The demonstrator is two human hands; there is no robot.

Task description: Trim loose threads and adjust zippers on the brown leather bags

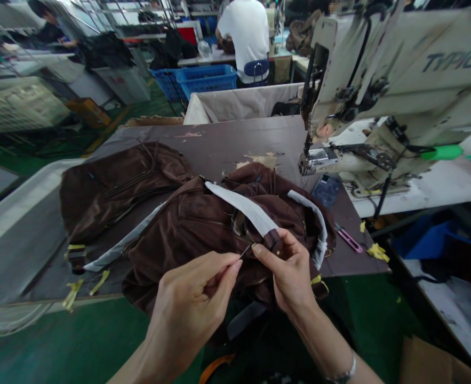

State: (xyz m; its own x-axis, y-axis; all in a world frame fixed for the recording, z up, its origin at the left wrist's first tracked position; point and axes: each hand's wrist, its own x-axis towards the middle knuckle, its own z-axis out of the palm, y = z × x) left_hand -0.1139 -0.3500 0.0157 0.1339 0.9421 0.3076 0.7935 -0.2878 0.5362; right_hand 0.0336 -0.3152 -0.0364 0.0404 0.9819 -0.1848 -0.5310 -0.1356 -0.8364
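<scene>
A dark brown bag (175, 224) with brass zippers lies in front of me on the work table. My left hand (199, 293) is closed in a pinch on a thin dark strand (245, 252) at the bag's zipper; what exactly the strand is cannot be made out. Between the thumb and fingers of my right hand (293, 266) is the brown end of a strap (245, 208) faced with pale grey, close to the zipper edge. The two hands' fingertips are close together but apart. A second brown bag (111, 186) rests to the left.
At the right stands a sewing machine (351, 106), with a phone (325, 191) and a pink cutter (349, 238) near it. Yellow scraps (377, 252) lie at the table edge (259, 133). Blue crates (207, 80) and a seated person (245, 37) are beyond.
</scene>
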